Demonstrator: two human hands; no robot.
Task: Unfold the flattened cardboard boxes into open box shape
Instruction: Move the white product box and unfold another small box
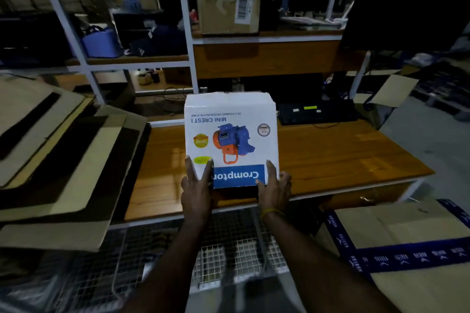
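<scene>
A white printed cardboard box (230, 132) with a blue pump picture and a blue brand band lies over the wooden table (330, 155), its print upside down to me. My left hand (197, 185) lies on the box's near left corner with straight, spread fingers. My right hand (274, 185) holds the near right corner, fingers stretched along the box's side edge and thumb on the blue band. The box's near edge shows a dark gap below the band.
A stack of flattened brown cardboard sheets (58, 160) lies at the left. A brown box with blue tape (407, 249) stands at the lower right. A wire mesh basket (229, 256) sits below the table edge. White shelving (188, 33) and a black device (315, 112) stand behind.
</scene>
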